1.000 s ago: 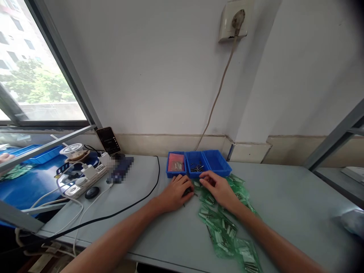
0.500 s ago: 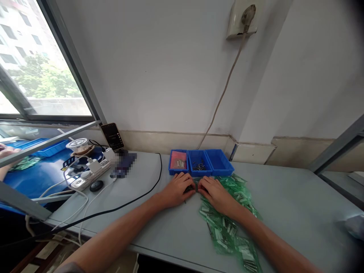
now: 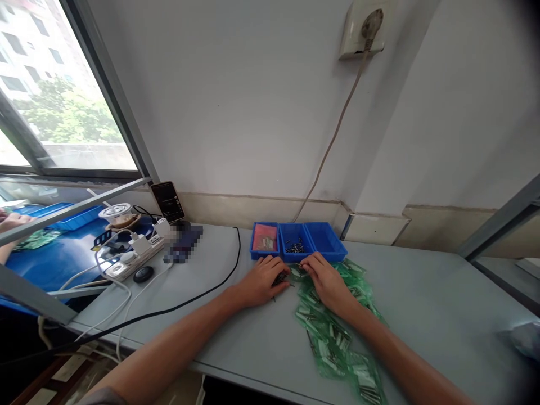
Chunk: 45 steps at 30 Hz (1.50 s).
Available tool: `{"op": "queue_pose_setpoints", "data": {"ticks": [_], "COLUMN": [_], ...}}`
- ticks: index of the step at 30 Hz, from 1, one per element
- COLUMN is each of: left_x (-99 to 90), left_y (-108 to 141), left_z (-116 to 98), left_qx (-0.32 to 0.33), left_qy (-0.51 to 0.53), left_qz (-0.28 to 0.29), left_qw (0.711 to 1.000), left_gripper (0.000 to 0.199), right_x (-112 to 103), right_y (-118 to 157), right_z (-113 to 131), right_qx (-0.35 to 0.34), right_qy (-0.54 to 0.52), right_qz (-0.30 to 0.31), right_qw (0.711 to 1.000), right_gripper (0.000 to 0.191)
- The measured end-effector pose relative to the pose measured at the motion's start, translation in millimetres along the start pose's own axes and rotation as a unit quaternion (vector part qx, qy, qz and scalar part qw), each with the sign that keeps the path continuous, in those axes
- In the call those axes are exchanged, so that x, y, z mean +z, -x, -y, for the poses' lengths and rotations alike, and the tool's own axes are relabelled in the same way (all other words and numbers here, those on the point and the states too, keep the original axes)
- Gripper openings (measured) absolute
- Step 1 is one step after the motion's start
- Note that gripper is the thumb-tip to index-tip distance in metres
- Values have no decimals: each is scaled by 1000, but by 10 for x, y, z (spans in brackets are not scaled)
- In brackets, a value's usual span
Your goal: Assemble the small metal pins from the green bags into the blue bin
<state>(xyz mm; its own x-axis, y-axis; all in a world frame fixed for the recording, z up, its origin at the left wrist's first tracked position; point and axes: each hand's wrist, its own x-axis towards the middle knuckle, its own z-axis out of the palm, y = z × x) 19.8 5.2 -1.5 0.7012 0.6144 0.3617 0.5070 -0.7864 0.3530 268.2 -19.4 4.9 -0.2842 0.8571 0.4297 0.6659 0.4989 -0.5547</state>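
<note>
My left hand (image 3: pixel 265 281) rests on the table with its fingers curled round a small heap of dark metal screws (image 3: pixel 280 278); a few shafts poke out below the thumb. Just to the right, my right hand (image 3: pixel 327 284) pinches thumb and fingers together at the top of a small green plastic bag (image 3: pixel 297 273). What sits between those fingertips is too small to make out. Under and around my right forearm lies a pile of green plastic bags (image 3: pixel 331 343) with slim metal parts and white pieces inside. Behind my hands, a blue bin (image 3: pixel 296 257) contains loose dark screws.
A blue bin with a red packet (image 3: pixel 265 237) and another blue bin (image 3: pixel 324 239) flank the screw bin. At left are a power strip (image 3: pixel 126 267), a phone (image 3: pixel 167 201), a black cable (image 3: pixel 198 295) and a lidded cup (image 3: pixel 116 214). Another person's hand (image 3: pixel 12 222) shows far left.
My right hand has shifted slightly up and right, away from my left hand, exposing the small green bag between them. My left hand stays around the screws.
</note>
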Motion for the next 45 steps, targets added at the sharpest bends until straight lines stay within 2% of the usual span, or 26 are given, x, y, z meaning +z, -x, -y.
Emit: {"op": "queue_pose_setpoints", "data": {"ticks": [4,14,19,22,26,31,38,45], "left_x": [-12,-15,-7,-12,-17,10,16,44], "left_y": [-2,3,2,-3,-2,8,8,-1], "left_z": [-4,-6,-1,-6,-9,4,8,30], "left_qx": [3,3,8,7,0,-10,-11,-6], "left_qy": [-1,0,-5,-8,-18,-43,-45,-38], "left_qz": [3,7,4,5,1,-13,-15,-13], "left_qw": [1000,1000,1000,1000,1000,999,999,999], "left_gripper": [18,19,21,21,24,27,15,6], "right_x": [-8,-62,-82,-85,-93,-109,-95,-61], "right_y": [-2,-11,-25,-37,-46,-44,-51,-45], "right_z": [26,90,140,201,267,287,275,215], "right_qx": [12,49,56,99,167,204,211,197], "right_qy": [-3,-30,-112,-221,-356,-415,-416,-384], "right_qz": [-1,-61,-71,-47,-15,-21,-52,-58], "right_qw": [1000,996,990,969,919,886,883,900], "right_gripper": [27,17,18,27,42,47,47,44]}}
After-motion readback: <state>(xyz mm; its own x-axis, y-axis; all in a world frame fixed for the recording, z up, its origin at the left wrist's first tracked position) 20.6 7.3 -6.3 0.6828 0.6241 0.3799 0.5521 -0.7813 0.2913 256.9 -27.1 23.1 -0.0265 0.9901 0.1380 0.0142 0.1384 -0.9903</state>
